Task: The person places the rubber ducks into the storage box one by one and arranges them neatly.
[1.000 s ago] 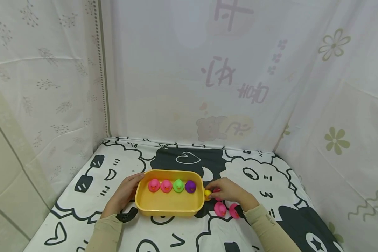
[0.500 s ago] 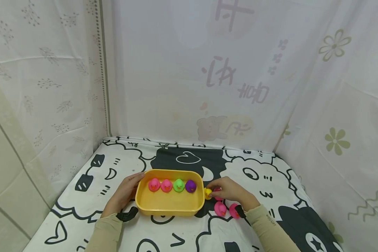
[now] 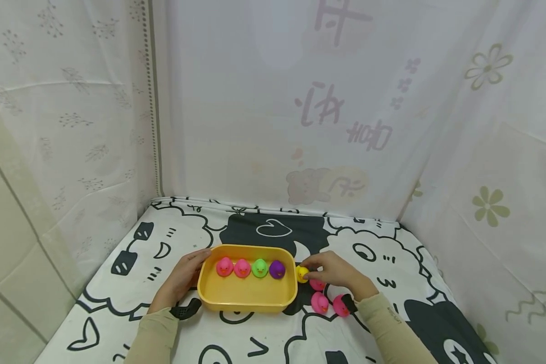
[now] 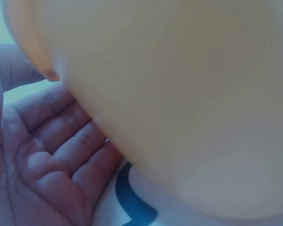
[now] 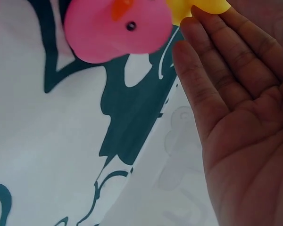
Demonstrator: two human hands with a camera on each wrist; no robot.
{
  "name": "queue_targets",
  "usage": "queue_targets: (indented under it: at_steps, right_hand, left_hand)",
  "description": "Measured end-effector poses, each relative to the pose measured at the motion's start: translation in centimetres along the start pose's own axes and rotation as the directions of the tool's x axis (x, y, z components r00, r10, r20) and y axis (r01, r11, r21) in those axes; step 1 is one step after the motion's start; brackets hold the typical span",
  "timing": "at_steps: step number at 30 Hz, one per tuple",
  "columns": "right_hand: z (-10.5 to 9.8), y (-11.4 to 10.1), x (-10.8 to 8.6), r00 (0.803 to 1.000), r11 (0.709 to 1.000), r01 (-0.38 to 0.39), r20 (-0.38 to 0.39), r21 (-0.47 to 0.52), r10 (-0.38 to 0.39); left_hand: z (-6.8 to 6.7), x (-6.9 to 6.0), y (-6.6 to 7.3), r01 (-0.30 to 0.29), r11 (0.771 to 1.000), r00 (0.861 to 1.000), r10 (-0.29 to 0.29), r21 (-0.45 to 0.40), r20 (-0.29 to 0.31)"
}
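Note:
A yellow plastic tray (image 3: 247, 298) holds a row of rubber ducks: a pink duck (image 3: 225, 267), a second pink duck (image 3: 242, 268), a green duck (image 3: 260, 268) and a purple duck (image 3: 277, 269). My left hand (image 3: 183, 278) grips the tray's left end; the left wrist view has its fingers (image 4: 70, 127) against the outer wall. Just past the right end, my right hand (image 3: 334, 272) pinches a yellow rubber duck (image 3: 302, 274). Only a piece of that yellow duck (image 5: 212, 4) shows in the right wrist view, at the fingertips.
Below my right hand lie a pink duck (image 3: 317, 285), another pink duck (image 3: 319, 302) and a third pink duck (image 3: 340, 306). They rest on a black-and-white patterned cloth (image 3: 250, 349). White curtains (image 3: 236, 126) close off the back and sides.
The right hand has shifted slightly up with the yellow duck, uncovering more of the pink duck beneath it. My left hand stays on the tray. The whole view has drifted slightly.

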State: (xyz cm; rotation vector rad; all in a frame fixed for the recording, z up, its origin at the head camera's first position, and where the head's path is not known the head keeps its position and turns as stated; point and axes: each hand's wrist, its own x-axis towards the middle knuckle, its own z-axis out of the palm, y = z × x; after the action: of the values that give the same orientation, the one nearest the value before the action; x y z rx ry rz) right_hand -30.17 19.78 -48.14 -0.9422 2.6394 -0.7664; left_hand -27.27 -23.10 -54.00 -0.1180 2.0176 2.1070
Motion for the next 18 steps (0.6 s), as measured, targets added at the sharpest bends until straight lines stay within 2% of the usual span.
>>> queue_targets:
  at_steps: [6,18]
  right_hand:
    - [-1.2,-0.1,0.3,0.998,0.998,0.055,-0.042,-0.020,-0.056]
    - [-2.6,-0.4,1.0,0.993,0.997,0.072,-0.093,-0.040,-0.076]
  left_hand:
    - [0.1,0.1,0.2,-0.003,1.000,1.000,0.003,-0.003,-0.001]
    - [0.0,0.0,0.1,-0.006,1.000,1.000,0.006,-0.012,-0.006]
